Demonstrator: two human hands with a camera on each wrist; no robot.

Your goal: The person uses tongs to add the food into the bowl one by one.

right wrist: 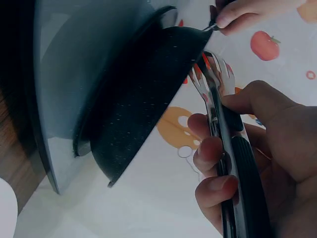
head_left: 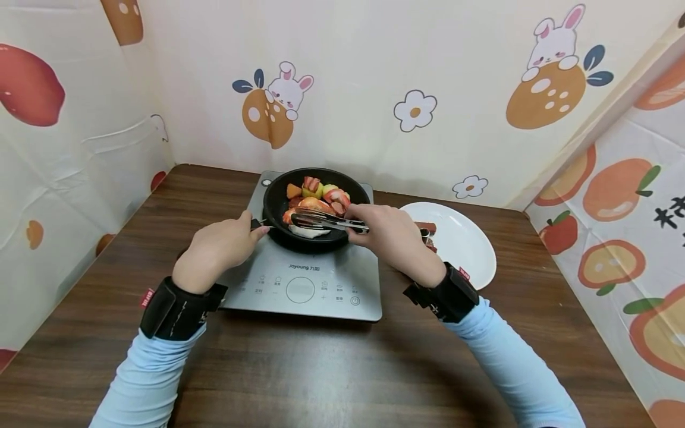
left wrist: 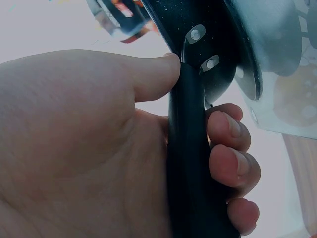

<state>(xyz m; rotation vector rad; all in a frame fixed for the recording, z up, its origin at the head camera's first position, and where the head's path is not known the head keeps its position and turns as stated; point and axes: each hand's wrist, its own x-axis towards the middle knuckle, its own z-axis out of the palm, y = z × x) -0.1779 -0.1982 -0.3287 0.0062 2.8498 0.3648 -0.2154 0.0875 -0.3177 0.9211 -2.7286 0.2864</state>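
Observation:
A black frying pan (head_left: 274, 205) sits on a silver induction cooktop (head_left: 321, 274), with colourful food pieces (head_left: 313, 189) inside and a white piece (head_left: 308, 232) near its front. My left hand (head_left: 220, 248) grips the pan's black handle (left wrist: 188, 148), thumb along one side and fingers curled round the other. In my right hand (head_left: 393, 238) are metal tongs (right wrist: 223, 134) with dark grips, held between thumb and curled fingers. The tongs' slotted heads (head_left: 307, 219) reach over the food at the pan's front. Whether they pinch any piece I cannot tell.
Right of the cooktop stands a white plate (head_left: 471, 246) with reddish-brown pieces (head_left: 426, 227), partly hidden by my right hand. Everything rests on a brown wooden table (head_left: 299, 368). Printed cloth walls (head_left: 348, 77) enclose the back and both sides.

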